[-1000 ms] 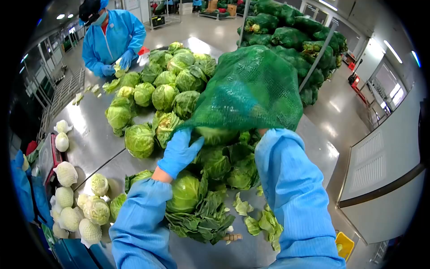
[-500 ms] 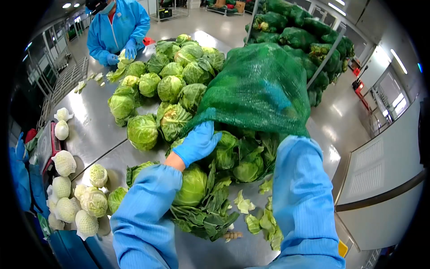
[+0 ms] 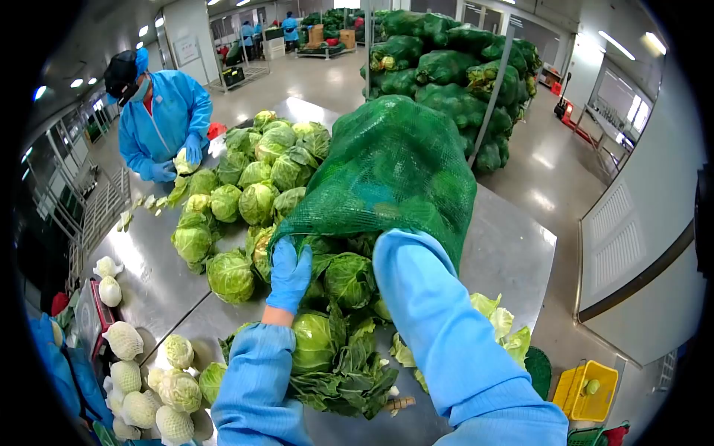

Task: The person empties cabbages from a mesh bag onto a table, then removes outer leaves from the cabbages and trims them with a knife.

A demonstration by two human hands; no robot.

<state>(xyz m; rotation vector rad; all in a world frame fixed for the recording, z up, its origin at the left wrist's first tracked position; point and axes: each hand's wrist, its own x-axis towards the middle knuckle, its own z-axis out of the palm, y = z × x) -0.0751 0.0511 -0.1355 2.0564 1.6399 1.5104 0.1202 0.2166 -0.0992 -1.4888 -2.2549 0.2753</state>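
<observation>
A shiny metal table (image 3: pixel 160 264) with a seam across it fills the middle of a bright workroom; a heap of green cabbages (image 3: pixel 256 202) covers its far left part, and pale heads in white foam nets (image 3: pixel 126 340) sit at its near left edge. A green mesh bag (image 3: pixel 394 163) lies on the table in front of the person, its mouth facing them, with cabbages inside and at the opening. The gloved left hand (image 3: pixel 288 276) is at the bag's rim, fingers together and thumb apart; whether it pinches the mesh cannot be told. The right hand (image 3: pixel 378 195) is inside the bag, a blue blur through the mesh, its grip impossible to make out. Across the table a co-worker (image 3: pixel 160 104) in blue holds a cabbage. Behind, filled green bags (image 3: pixel 446 67) are stacked above a glossy floor (image 3: pixel 543 160), where a yellow crate (image 3: pixel 584 410) stands at lower right. A white sign (image 3: pixel 186 50) on a far wall is too small to read
</observation>
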